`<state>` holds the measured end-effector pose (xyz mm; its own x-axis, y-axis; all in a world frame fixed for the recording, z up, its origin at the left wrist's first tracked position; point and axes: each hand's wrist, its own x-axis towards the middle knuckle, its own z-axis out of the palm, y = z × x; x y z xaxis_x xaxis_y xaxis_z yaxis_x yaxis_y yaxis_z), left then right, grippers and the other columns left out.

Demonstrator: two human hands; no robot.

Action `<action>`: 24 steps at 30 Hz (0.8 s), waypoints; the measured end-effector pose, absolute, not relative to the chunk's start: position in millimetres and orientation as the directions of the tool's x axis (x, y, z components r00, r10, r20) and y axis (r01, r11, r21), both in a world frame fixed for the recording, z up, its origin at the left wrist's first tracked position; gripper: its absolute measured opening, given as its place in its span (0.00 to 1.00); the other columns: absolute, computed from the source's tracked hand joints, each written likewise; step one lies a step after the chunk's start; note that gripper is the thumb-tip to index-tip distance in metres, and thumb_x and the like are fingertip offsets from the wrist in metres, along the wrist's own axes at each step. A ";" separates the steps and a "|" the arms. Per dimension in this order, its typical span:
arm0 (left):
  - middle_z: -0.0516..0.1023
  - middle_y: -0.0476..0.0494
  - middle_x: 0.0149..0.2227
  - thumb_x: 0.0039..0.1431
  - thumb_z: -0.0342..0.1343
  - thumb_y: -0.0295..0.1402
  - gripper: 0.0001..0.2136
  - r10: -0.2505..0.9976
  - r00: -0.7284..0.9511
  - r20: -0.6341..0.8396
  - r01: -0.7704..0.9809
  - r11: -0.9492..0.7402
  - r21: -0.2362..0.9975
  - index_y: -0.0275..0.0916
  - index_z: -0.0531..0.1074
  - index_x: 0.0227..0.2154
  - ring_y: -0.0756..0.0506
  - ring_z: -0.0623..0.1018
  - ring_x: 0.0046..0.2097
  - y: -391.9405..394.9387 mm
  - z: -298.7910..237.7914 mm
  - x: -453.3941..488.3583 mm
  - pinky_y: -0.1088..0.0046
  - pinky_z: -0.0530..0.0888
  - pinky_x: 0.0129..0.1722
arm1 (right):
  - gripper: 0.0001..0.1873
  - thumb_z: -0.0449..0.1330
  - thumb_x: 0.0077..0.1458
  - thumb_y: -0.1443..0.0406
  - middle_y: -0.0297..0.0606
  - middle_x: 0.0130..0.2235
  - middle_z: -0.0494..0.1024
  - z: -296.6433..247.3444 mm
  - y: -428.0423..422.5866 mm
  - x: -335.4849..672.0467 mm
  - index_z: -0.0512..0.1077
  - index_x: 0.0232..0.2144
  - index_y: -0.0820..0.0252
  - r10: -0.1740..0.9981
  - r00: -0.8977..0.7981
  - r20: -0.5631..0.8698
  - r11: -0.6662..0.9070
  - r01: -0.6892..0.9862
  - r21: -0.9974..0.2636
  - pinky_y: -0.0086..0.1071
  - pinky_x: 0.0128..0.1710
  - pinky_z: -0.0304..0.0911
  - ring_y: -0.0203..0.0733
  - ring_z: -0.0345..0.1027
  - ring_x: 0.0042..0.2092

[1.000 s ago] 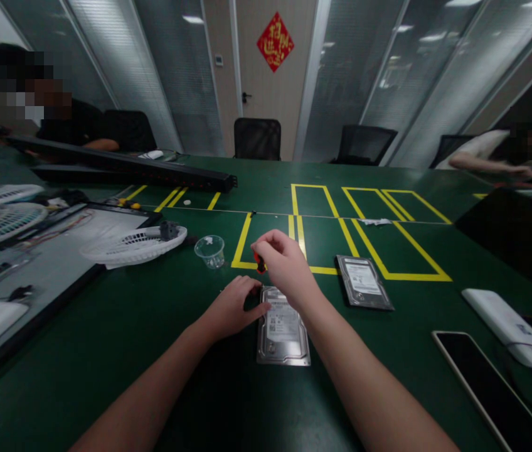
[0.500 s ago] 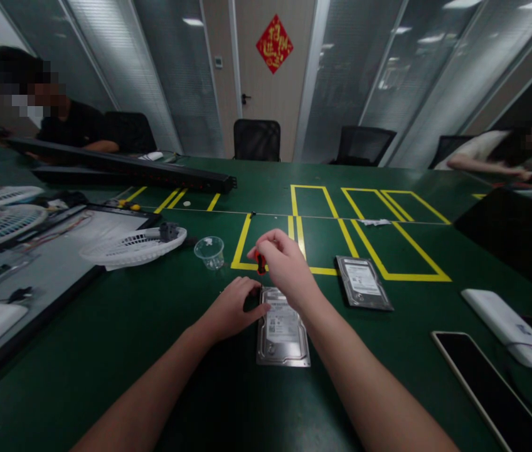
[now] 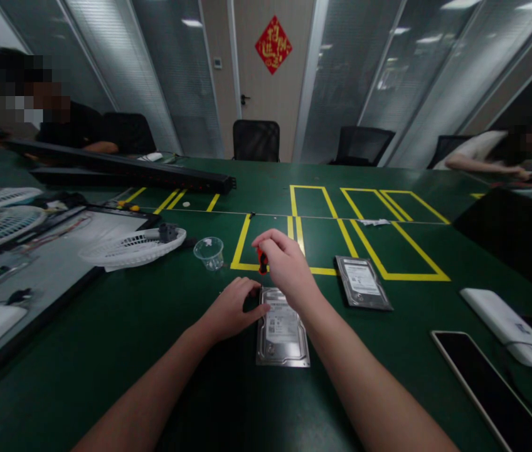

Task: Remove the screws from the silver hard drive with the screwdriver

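A silver hard drive [image 3: 283,342] lies label up on the green table in front of me. My left hand [image 3: 236,306] grips its far left corner, the thumb resting on the label and the fingers curled at the edge. Above that corner, my right hand [image 3: 285,260] is closed around a screwdriver [image 3: 263,261] with a red and black handle. The screwdriver stands nearly upright, its tip down by the drive's far left corner, close to my left fingertips. Exactly where the tip sits is too small to tell. A second hard drive [image 3: 363,282] lies to the right.
A clear plastic cup [image 3: 209,253] stands left of my hands. Farther left are a white fan grille [image 3: 134,247] and a large panel [image 3: 59,263]. A phone [image 3: 487,389] and a white power bank [image 3: 513,326] lie at right. Two people sit across the table.
My right hand has turned slightly, with the fingers and the screwdriver handle shifting a little to the right. My left hand and the hard drive stay in place.
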<state>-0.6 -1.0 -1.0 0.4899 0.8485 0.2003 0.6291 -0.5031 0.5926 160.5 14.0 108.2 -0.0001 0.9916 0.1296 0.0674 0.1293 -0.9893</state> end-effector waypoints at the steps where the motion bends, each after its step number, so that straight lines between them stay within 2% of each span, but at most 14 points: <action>1: 0.77 0.43 0.41 0.64 0.64 0.39 0.09 0.847 0.490 0.205 0.628 -0.506 0.592 0.41 0.73 0.40 0.39 0.75 0.44 -0.8 -1.5 -0.7 0.62 0.73 0.43 | 0.07 0.56 0.55 0.61 0.33 0.30 0.76 107.6 14.1 159.7 0.73 0.31 0.55 0.993 -0.005 0.115 0.115 0.039 -0.993 0.33 0.33 0.61 0.41 0.68 0.35; 5: 0.77 0.43 0.41 0.64 0.65 0.38 0.09 0.841 0.495 0.219 0.621 -0.518 0.588 0.41 0.74 0.41 0.39 0.75 0.44 -0.5 -3.1 -0.4 0.62 0.73 0.43 | 0.04 0.58 0.55 0.61 0.32 0.29 0.76 105.1 15.0 157.1 0.69 0.32 0.55 0.998 -0.009 0.068 0.068 -0.031 -0.997 0.34 0.35 0.63 0.41 0.71 0.35; 11: 0.78 0.42 0.43 0.64 0.64 0.39 0.10 0.851 0.492 0.184 0.638 -0.497 0.589 0.41 0.73 0.42 0.38 0.76 0.46 -0.7 -1.3 -0.1 0.60 0.73 0.45 | 0.06 0.58 0.55 0.61 0.29 0.26 0.68 103.9 14.7 159.8 0.70 0.27 0.55 0.987 -0.025 0.160 0.161 0.071 -0.984 0.33 0.31 0.57 0.38 0.62 0.31; 15: 0.78 0.42 0.43 0.64 0.64 0.38 0.10 0.848 0.497 0.185 0.633 -0.500 0.591 0.40 0.74 0.43 0.38 0.76 0.46 -1.3 0.3 0.6 0.60 0.73 0.45 | 0.07 0.58 0.56 0.61 0.30 0.27 0.69 105.6 13.3 159.9 0.72 0.28 0.55 0.985 -0.056 0.164 0.167 0.061 -0.984 0.33 0.31 0.57 0.38 0.62 0.31; 20: 0.78 0.42 0.43 0.64 0.64 0.37 0.10 0.842 0.502 0.196 0.627 -0.511 0.588 0.40 0.74 0.44 0.38 0.75 0.46 -1.4 -0.2 1.0 0.61 0.73 0.46 | 0.04 0.59 0.54 0.62 0.30 0.28 0.72 105.2 14.0 156.1 0.70 0.32 0.55 0.996 -0.025 0.084 0.084 -0.005 -0.996 0.34 0.32 0.60 0.39 0.66 0.32; 24: 0.77 0.42 0.43 0.64 0.65 0.37 0.10 0.847 0.498 0.186 0.634 -0.502 0.588 0.40 0.74 0.44 0.38 0.75 0.46 -1.2 -1.9 0.3 0.61 0.73 0.46 | 0.06 0.59 0.54 0.60 0.30 0.28 0.72 102.0 16.0 156.0 0.68 0.30 0.55 0.996 -0.010 0.088 0.088 0.020 -0.996 0.33 0.32 0.60 0.38 0.66 0.31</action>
<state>0.3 -1.2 -1.9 0.4979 0.8470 0.1861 0.6339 -0.5020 0.5884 156.0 16.0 102.0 -0.0104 0.9961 0.0878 0.0196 0.0880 -0.9959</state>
